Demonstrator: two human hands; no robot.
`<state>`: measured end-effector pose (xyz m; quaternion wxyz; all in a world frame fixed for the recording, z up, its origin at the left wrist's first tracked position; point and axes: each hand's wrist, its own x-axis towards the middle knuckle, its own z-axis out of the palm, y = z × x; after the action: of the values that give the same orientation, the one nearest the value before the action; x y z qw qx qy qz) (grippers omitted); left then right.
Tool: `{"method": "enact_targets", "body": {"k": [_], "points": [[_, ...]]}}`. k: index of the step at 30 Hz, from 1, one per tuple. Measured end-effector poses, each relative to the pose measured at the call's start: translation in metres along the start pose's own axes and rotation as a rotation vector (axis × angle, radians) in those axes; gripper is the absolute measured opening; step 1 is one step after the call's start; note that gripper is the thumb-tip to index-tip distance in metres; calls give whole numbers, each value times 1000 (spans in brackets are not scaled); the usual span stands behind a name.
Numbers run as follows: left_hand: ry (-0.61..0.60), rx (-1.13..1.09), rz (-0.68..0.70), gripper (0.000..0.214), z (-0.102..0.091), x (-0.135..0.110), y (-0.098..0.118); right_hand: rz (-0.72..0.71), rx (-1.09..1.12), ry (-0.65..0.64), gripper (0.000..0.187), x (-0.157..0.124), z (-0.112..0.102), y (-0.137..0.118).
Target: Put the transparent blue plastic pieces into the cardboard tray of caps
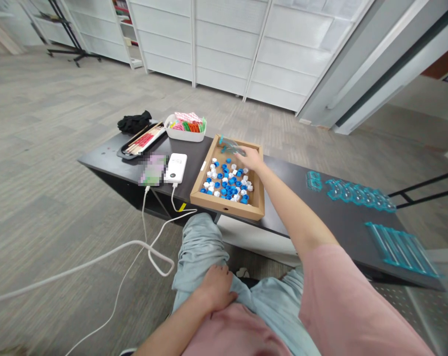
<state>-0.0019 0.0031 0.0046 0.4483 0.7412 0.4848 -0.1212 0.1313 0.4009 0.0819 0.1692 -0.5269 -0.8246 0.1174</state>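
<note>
My right hand (250, 159) reaches out over the far end of a wooden tray (257, 198) that holds several blue and white bottle caps (226, 185). Its fingers are closed on a clear teal plastic piece (229, 145), held above the tray's far left corner. My left hand (217, 287) rests on my lap, fingers curled loosely against my light blue trousers, holding nothing that I can see.
The tray sits on a dark bench (112, 160). Left of it lie a white power bank (175, 167) and a phone (152, 169) with white cables (135, 244), a tray of sticks (142, 141), a white bowl of coloured clips (185, 127). Teal plastic racks (359, 194) lie to the right.
</note>
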Motion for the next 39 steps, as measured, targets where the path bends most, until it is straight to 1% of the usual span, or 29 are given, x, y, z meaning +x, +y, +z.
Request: {"method": "enact_targets", "body": {"k": [2,3,5,8,10,12,14,16,18,20,22,24,26,27,28,30,31,33,36,39], "points": [[3,0,1,73,1,1,-1,-153,65,16,57,-8,-8,0],[3,-1,3,73,2,1,-1,-226,99,-1,61,-14,-11,0],[7,1,8,72,3,1,-1,-353,161,-79,66,-31,-16,-2],[18,15,9,70,4,-1,-1,-487,184,-235,63,-63,-16,-11],[20,37,6,67,5,-1,-1,-537,169,-310,62,-85,-13,-21],[19,64,4,65,6,0,-1,-557,180,-347,66,-104,-11,-33],[15,96,2,61,6,1,-2,-559,205,-346,68,-118,-13,-43],[8,129,2,59,6,2,-2,-543,215,-303,60,-127,-19,-45],[0,160,4,59,6,3,-2,-481,192,-199,51,-132,-28,-33],[-7,187,9,59,7,3,-2,-348,135,-43,48,-137,-38,-5],[-6,212,14,59,9,4,-3,-136,51,129,49,-146,-47,35],[3,225,23,59,12,7,-5,132,-37,264,55,-158,-55,82],[12,227,29,57,16,9,-8,403,-92,322,68,-172,-61,127],[16,227,30,57,17,10,-9,514,-102,321,75,-178,-63,147],[19,226,29,56,18,11,-10,611,-106,318,81,-184,-63,163],[25,226,22,55,19,13,-11,733,-108,299,85,-191,-62,187],[25,226,18,54,19,13,-10,764,-111,290,84,-192,-60,194],[23,224,10,53,19,13,-9,764,-130,281,75,-190,-53,202],[22,222,0,54,19,13,-7,686,-175,303,56,-183,-43,202],[16,221,-8,56,17,13,-5,618,-173,323,40,-181,-36,200]]}}
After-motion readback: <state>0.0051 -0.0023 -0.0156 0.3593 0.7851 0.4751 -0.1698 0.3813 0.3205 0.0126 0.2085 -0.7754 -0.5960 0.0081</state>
